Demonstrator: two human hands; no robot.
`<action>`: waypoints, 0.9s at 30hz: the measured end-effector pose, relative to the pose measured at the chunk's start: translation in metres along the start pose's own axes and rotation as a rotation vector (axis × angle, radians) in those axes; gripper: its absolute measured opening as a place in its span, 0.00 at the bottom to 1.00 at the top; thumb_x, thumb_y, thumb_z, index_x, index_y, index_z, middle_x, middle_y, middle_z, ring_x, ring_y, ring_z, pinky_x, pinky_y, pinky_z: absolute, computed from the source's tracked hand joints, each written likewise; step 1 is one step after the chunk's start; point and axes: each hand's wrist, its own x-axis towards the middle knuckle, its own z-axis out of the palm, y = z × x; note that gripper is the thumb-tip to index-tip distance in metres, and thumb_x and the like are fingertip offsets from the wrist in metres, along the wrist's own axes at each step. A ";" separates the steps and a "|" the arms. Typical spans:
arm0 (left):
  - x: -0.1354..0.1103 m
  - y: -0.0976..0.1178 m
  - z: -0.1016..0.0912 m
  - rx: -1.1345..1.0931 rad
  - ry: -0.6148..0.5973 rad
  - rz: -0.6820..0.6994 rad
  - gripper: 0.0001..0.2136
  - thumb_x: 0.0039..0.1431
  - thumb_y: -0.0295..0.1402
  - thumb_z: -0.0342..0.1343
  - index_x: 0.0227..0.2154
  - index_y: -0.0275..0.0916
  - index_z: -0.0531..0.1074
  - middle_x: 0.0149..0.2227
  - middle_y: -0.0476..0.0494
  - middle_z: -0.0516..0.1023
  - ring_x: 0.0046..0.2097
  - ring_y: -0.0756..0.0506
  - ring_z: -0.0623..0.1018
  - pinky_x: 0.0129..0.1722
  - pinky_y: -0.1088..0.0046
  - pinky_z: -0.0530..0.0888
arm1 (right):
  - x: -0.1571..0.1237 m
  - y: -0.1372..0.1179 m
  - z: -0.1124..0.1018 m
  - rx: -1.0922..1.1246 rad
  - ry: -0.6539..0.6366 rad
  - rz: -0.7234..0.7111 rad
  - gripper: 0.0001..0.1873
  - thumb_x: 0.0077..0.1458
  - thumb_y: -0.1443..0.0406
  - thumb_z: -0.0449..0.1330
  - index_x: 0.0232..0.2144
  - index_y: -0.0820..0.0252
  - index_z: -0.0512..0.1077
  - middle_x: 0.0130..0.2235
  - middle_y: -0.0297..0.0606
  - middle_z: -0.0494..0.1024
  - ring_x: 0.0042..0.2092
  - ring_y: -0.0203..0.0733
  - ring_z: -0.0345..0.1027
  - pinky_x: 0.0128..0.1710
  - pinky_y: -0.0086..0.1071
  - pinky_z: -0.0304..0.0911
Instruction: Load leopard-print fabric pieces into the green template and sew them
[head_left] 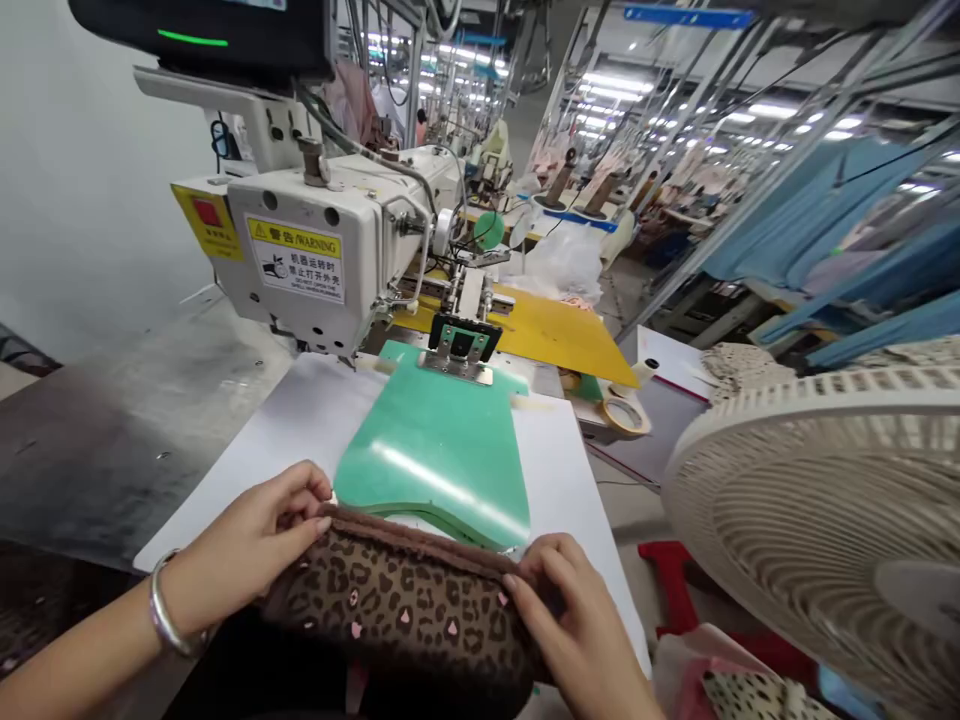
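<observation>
A brown leopard-print fabric piece point(405, 600) with small pink marks and a folded plain brown edge hangs between my two hands. My left hand point(277, 530), with a silver bangle at the wrist, pinches the left end of that edge. The right end is pinched between the thumb and fingers of my right hand point(566, 600). Just beyond the fabric lies a green plastic template point(442, 440), its curved near edge close to the fold. A metal clamp point(459, 365) sits over the template's far end.
A white sewing machine head point(300, 240) with a warning label stands at the left, over a white sheet point(577, 510). Right of it are a yellow board point(555, 335), a tape roll point(624, 415) and a large fan point(825, 530). Thread cones point(559, 185) stand behind.
</observation>
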 end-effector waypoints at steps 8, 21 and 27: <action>-0.024 0.009 -0.004 -0.084 0.090 0.079 0.13 0.59 0.47 0.55 0.36 0.44 0.74 0.36 0.45 0.78 0.38 0.44 0.78 0.36 0.77 0.74 | -0.028 -0.007 -0.006 0.593 -0.077 0.275 0.14 0.63 0.50 0.56 0.37 0.52 0.65 0.30 0.31 0.70 0.30 0.37 0.65 0.29 0.25 0.64; -0.007 -0.012 0.021 0.298 0.197 0.250 0.12 0.64 0.40 0.47 0.37 0.41 0.73 0.36 0.44 0.79 0.38 0.41 0.78 0.38 0.66 0.72 | -0.025 -0.009 0.013 -0.126 0.170 -0.069 0.11 0.65 0.57 0.52 0.34 0.55 0.68 0.31 0.33 0.74 0.33 0.41 0.69 0.33 0.33 0.63; -0.024 -0.025 0.032 0.752 0.389 0.833 0.15 0.64 0.29 0.51 0.53 0.43 0.72 0.53 0.47 0.77 0.51 0.44 0.76 0.54 0.68 0.67 | -0.019 0.002 0.012 -0.224 0.145 -0.088 0.05 0.61 0.62 0.56 0.32 0.55 0.68 0.37 0.37 0.72 0.42 0.47 0.66 0.43 0.43 0.58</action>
